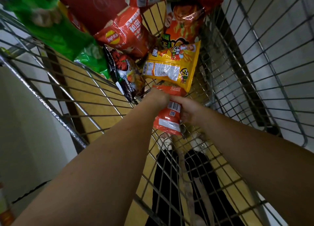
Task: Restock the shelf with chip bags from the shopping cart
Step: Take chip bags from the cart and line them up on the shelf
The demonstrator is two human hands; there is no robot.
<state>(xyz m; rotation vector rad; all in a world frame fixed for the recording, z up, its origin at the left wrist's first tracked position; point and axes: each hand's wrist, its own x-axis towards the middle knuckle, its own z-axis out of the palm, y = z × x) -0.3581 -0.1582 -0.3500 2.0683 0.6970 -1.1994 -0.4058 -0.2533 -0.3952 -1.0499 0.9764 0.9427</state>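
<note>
Reached deep into the wire shopping cart [241, 59] with both arms. Left hand [158, 96] and right hand [188, 109] met on a small orange chip bag [168, 117], lying low in the basket near its floor, just in front of a yellow chip bag [171, 67]. Right hand's fingers [184, 118] curled round the bag's right edge beside the barcode, clamped on it. Left hand pressed against the bag's upper part, apparently gripping there too, though its fingertips could not be seen.

Likely to go wrong from here: crushing the chips, since two hands squeezed one small, air-filled bag. Could also snag the crimped lower edge on the wire mesh while lifting, as it sat right against the grid. Might drag the yellow chip bag along, because its bottom corner overlapped the orange one's top. Could set the heap sliding as well: a red Lay's bag [126, 33], a dark snack bag [125, 73] and a green bag [56, 34] leaned on each other higher up the slope.

Hidden or unclear: no shelf in view at all. Top of the pile cut off by the frame edge. Green bag blurred, print unreadable. Underside of the orange chip bag and the left hand's hold on it out of sight.
</note>
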